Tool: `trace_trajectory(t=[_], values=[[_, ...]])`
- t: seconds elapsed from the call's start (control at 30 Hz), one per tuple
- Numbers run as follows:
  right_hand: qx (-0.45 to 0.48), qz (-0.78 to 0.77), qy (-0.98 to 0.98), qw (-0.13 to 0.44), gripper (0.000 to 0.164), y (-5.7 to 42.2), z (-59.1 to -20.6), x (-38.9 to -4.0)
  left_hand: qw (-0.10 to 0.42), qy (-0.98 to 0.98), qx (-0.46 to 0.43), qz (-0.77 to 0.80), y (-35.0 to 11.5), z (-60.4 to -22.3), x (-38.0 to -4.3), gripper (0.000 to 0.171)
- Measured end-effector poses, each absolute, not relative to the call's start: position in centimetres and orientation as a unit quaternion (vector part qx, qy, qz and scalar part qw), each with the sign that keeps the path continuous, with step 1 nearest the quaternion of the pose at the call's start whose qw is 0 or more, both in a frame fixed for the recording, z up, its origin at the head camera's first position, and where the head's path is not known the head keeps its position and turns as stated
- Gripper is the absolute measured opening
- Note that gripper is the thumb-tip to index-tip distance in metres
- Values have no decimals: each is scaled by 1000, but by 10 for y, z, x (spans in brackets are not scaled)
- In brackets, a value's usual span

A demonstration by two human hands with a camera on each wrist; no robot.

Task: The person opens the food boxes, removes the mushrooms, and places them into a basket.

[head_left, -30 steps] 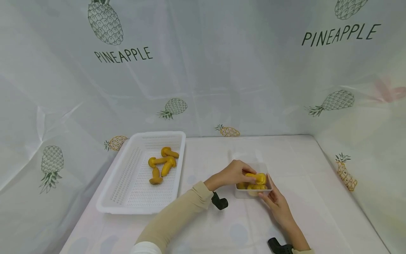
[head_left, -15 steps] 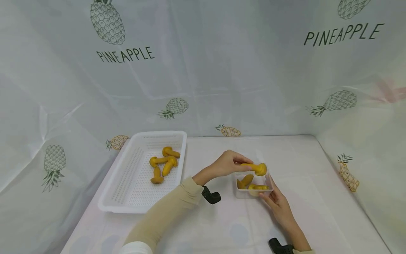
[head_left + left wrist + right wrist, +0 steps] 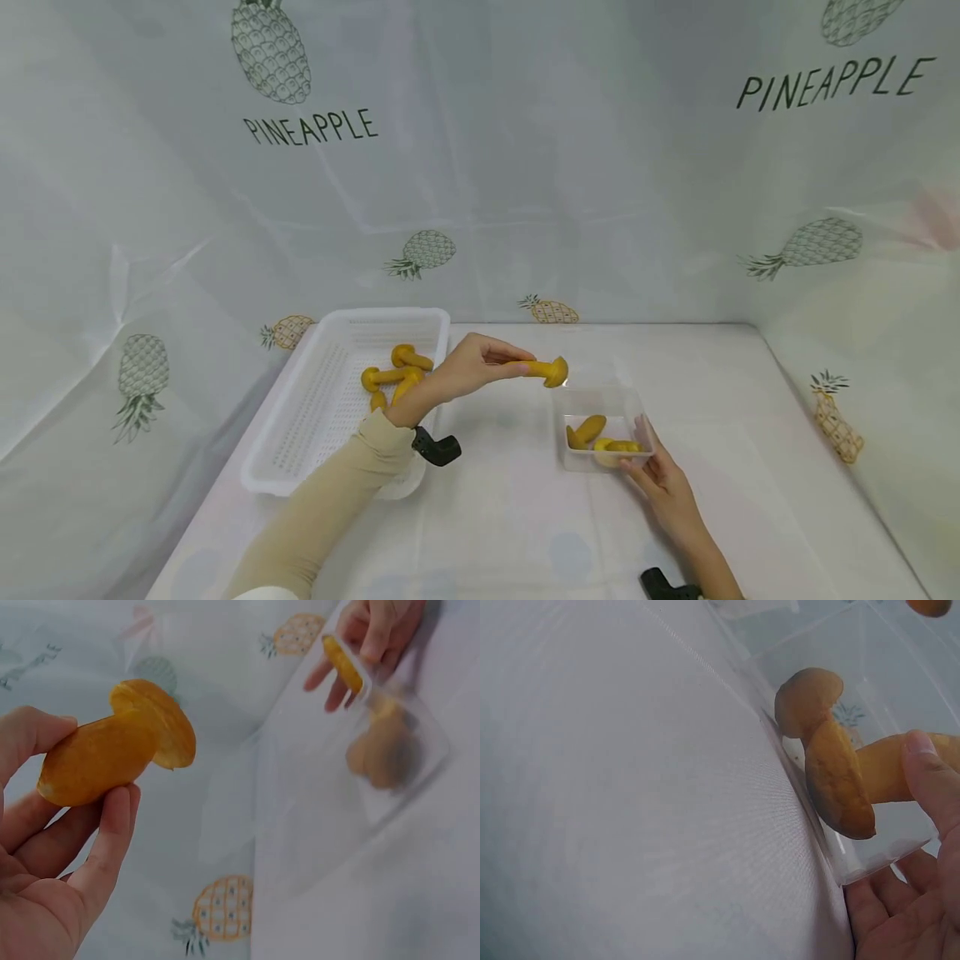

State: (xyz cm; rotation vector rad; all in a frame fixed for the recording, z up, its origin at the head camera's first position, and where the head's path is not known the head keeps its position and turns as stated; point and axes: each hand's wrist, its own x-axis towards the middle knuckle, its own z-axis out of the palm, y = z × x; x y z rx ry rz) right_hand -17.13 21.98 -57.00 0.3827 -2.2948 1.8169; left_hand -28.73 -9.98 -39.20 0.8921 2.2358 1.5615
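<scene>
In the head view my left hand pinches a yellow mushroom by its stem, raised above the table to the left of a clear plastic box. The left wrist view shows the thumb over this mushroom, fingers beneath, cap facing away from the palm. My right hand holds the box at its right near corner, thumb on the near wall. Inside the box lie two mushrooms, one tilted and one along the near wall. The right wrist view shows their caps through the clear plastic.
At the left stands a white perforated basket with several yellow mushrooms, partly covered by my left forearm. A pineapple-print sheet hangs behind the table. Each wrist carries a black camera mount.
My left hand has lifted the mushroom out of the box and carried it up and left, toward the basket. My right hand keeps its hold on the box.
</scene>
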Motion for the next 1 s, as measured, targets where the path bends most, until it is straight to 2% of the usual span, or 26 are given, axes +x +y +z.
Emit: trace_trajectory(t=[0.5,0.77,1.0], values=[[144,612,-770,105,78,221,-570,-171,74,828,191,521,-219,-382,-289,34],[141,615,-769,105,77,218,-569,-171,118,834,152,517,-276,-401,-286,42],[137,612,-772,104,78,219,-570,-172,140,840,138,505,-306,-420,-283,40]])
